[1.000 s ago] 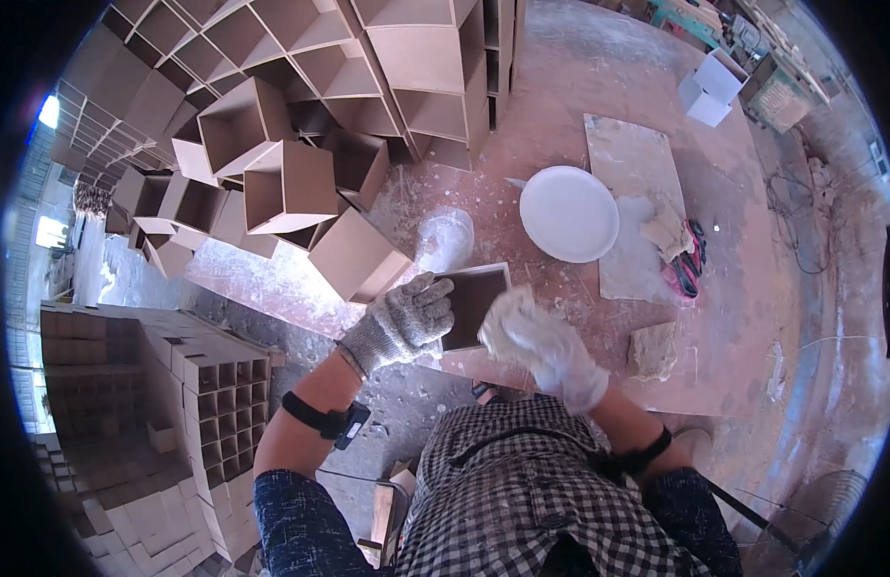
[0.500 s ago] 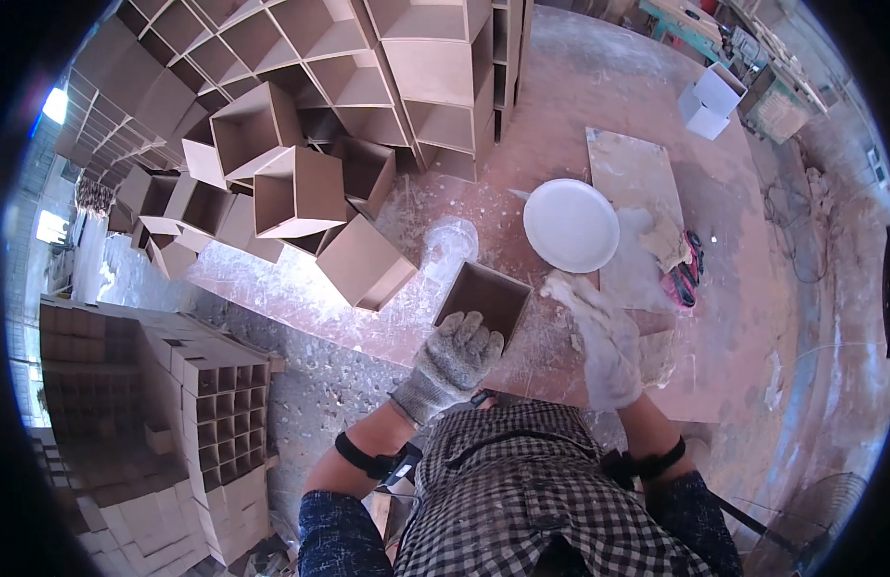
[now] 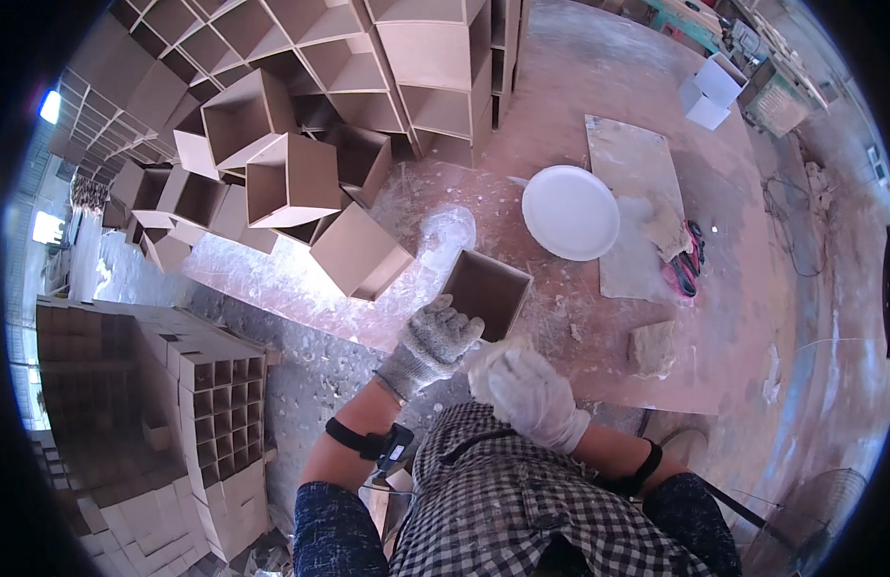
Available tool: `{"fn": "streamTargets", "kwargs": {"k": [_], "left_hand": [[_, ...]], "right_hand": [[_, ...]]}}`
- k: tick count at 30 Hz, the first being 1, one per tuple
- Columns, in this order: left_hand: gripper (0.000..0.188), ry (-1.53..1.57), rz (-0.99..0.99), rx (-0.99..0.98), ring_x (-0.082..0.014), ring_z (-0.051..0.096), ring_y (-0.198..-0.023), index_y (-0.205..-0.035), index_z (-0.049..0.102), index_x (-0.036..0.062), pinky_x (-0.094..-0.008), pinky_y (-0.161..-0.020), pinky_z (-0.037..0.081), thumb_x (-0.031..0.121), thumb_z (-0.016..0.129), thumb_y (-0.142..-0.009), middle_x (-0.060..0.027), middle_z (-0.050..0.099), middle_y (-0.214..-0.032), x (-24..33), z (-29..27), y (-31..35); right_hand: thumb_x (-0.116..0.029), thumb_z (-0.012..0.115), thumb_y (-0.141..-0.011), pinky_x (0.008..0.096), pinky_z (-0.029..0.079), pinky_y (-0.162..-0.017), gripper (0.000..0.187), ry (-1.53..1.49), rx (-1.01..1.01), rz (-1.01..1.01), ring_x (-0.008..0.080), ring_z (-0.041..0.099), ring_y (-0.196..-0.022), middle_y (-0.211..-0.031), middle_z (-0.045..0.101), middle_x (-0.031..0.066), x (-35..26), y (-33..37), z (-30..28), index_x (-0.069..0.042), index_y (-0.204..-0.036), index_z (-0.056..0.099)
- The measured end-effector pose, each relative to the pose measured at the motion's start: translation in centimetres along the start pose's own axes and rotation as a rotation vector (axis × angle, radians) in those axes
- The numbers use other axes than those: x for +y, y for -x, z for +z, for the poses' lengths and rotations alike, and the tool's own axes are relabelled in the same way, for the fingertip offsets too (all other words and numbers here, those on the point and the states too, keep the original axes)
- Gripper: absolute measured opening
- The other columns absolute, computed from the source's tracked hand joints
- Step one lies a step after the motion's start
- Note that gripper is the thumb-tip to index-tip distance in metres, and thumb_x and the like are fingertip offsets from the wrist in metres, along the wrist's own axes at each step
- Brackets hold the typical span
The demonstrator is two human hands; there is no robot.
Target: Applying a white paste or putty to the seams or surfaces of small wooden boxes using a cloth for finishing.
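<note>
An open-topped brown fibreboard box (image 3: 491, 288) sits on the worktable in front of me, its dark inside showing. My left hand (image 3: 435, 341), in a grey knit glove, is closed on the box's near left edge. Just below the box's near corner is my right hand (image 3: 532, 396), in a whitish glove. Its fingers are curled round something pale at the tips, too blurred to name. A round white plate (image 3: 570, 213) lies to the right of the box. Close to it is a flat pale board (image 3: 633, 159), with a crumpled beige cloth (image 3: 664, 234) on it.
Several loose boxes (image 3: 291, 183) lie heaped at the left of the worktable (image 3: 560, 87). Tall stacks of open boxes (image 3: 431, 58) rise behind them. More stacked boxes (image 3: 224, 404) stand on the floor at left. A tan block (image 3: 654, 348) and pink-and-black straps (image 3: 688, 264) lie at right.
My right hand has swung left and toward me, from beside the plate to the box's near corner, uncovering the tan block. My left hand has shifted slightly left along the box.
</note>
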State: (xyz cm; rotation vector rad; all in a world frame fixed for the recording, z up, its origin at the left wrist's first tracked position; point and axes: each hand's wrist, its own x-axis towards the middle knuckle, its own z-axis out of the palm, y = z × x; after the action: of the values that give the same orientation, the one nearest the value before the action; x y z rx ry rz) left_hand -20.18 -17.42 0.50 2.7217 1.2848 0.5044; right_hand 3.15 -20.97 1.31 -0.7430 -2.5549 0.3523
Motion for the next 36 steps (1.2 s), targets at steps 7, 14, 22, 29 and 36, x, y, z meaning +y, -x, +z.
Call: {"fn": "streamTargets", "kwargs": {"k": [7,14,22,29,36], "left_hand": [[0.043,-0.009,0.028,0.071,-0.0252,0.061,-0.081,-0.106,0.062,0.0083,-0.0452,-0.102,0.043,0.013,0.07,-0.065,-0.0065,0.06,-0.082,0.0,0.0,0.2],[0.038,-0.034,0.052,0.032,-0.0257,0.059,-0.078,-0.099,0.063,0.0075,-0.0438,-0.099,0.044,0.018,0.068,-0.063,-0.006,0.056,-0.075,-0.1,0.1,-0.7],[0.04,0.011,0.065,0.117,-0.0255,0.06,-0.078,-0.099,0.061,0.0092,-0.0437,-0.1,0.044,0.017,0.073,-0.061,-0.0053,0.057,-0.075,-0.2,-0.1,-0.1],[0.042,0.023,0.05,0.096,-0.0256,0.06,-0.078,-0.101,0.061,0.0087,-0.0441,-0.1,0.044,0.016,0.074,-0.062,-0.0056,0.057,-0.075,-0.1,0.0,-0.2],[0.037,0.037,0.033,0.039,-0.0249,0.062,-0.081,-0.104,0.063,0.0095,-0.0468,-0.099,0.045,0.015,0.071,-0.069,-0.0056,0.061,-0.082,0.1,-0.4,-0.4]], "right_hand": [[-0.019,0.065,-0.07,0.0421,0.051,-0.083,0.046,-0.173,0.204,0.19,0.031,0.056,-0.105,-0.109,0.059,0.0162,-0.2,-1.1,-5.5,-0.001,-0.112,0.058],[-0.019,0.065,-0.074,0.0408,0.042,-0.104,0.042,0.213,0.042,-0.078,0.031,0.049,-0.123,-0.121,0.058,0.01,3.0,-2.3,-1.5,-0.004,-0.113,0.059],[-0.024,0.06,-0.079,0.0407,0.04,-0.102,0.031,0.555,0.003,-0.097,0.026,0.049,-0.119,-0.118,0.055,0.0078,8.8,-6.3,-3.6,-0.009,-0.106,0.061],[-0.021,0.059,-0.077,0.041,0.04,-0.102,0.033,0.047,0.076,-0.024,0.0289,0.053,-0.111,-0.11,0.057,0.0108,5.8,-5.3,-3.2,-0.007,-0.107,0.06],[-0.019,0.063,-0.072,0.0398,0.045,-0.095,0.031,-0.12,0.093,0.093,0.0291,0.056,-0.104,-0.104,0.058,0.0114,0.3,-2.7,-2.2,-0.004,-0.1,0.06]]}}
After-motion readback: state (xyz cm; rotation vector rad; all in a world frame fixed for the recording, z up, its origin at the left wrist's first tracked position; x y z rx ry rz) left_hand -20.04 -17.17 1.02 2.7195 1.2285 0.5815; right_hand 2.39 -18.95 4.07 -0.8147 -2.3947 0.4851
